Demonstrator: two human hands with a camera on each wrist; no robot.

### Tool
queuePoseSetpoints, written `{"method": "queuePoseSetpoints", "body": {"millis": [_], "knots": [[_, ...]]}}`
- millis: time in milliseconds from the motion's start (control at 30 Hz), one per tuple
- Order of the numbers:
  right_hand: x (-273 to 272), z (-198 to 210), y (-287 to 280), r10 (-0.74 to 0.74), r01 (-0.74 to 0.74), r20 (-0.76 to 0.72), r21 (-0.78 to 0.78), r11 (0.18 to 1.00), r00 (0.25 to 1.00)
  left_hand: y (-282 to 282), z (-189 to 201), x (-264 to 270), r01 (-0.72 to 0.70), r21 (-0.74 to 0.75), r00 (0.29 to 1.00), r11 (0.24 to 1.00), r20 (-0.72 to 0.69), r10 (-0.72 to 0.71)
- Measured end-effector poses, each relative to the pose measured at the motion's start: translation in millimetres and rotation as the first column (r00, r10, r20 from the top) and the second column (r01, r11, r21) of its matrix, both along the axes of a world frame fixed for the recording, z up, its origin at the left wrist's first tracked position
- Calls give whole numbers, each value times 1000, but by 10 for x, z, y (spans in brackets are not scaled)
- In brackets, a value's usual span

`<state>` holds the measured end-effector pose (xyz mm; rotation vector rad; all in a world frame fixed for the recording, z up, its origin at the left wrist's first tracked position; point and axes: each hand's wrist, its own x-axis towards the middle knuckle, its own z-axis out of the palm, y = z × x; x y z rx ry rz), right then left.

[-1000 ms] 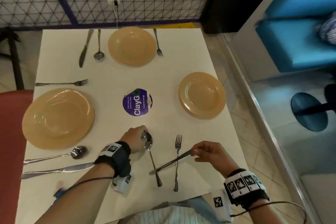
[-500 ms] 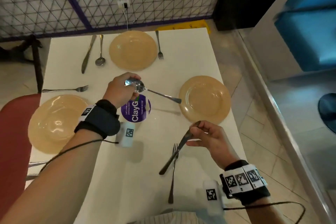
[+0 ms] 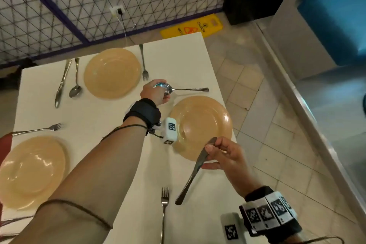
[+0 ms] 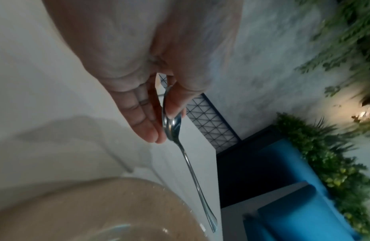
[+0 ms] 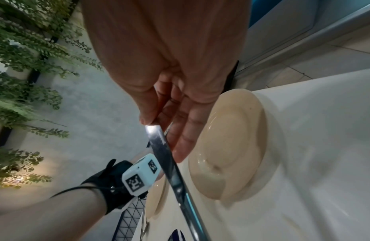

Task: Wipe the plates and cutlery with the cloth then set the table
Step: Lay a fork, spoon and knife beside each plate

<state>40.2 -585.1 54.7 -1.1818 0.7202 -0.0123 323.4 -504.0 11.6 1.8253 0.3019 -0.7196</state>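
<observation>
My left hand (image 3: 155, 93) pinches a spoon (image 3: 186, 89) by its bowl, thumb against fingers (image 4: 151, 130), just beyond the right-hand tan plate (image 3: 202, 125); the spoon (image 4: 190, 164) points its handle toward the table's right edge. My right hand (image 3: 221, 154) pinches a table knife (image 3: 194, 172) by one end at the plate's near rim, the other end slanting down toward me. In the right wrist view the knife (image 5: 175, 176) runs between thumb and fingers beside the plate (image 5: 231, 146). A fork (image 3: 164, 210) lies on the table near me. No cloth is in view.
A far plate (image 3: 111, 72) has a knife (image 3: 62, 83) and spoon (image 3: 75, 83) on its left, a fork (image 3: 143, 63) on its right. A left plate (image 3: 29, 170) has a fork (image 3: 37, 129) beyond it. The table's right edge (image 3: 219, 85) drops to tiled floor with a yellow caution sign (image 3: 192, 26).
My left hand has carried the spoon from the near table edge up and right, past the purple coaster, to beyond the right plate. My right hand lifted the knife toward that plate's near rim.
</observation>
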Motion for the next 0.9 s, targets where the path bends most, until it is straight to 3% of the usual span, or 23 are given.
{"method": "queuePoseSetpoints", "body": {"millis": [400, 900], "knots": [[10, -182, -433, -54, 55, -47, 23, 998, 997, -390, -300, -19, 37, 234, 999, 971, 7, -40], [-37, -212, -582, -98, 99, -83, 17, 995, 992, -367, -375, -109, 109, 293, 990, 950, 54, -130]]}}
